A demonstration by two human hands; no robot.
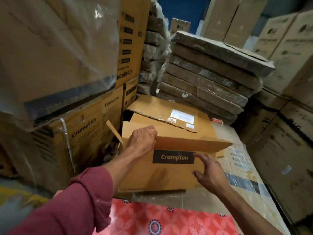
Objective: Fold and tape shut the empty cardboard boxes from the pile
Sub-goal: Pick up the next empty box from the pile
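At centre frame, a brown Crompton box (171, 150) lies among stacked cartons. Left hand (144, 138), fingers curled, grips its top edge near the left corner. Right hand (207, 172) rests spread against the front face, fingertips beside the black label (174, 156), grasping nothing. Behind it sits a torn carton (169, 111); red patterned cloth (169, 219) fills the bottom.
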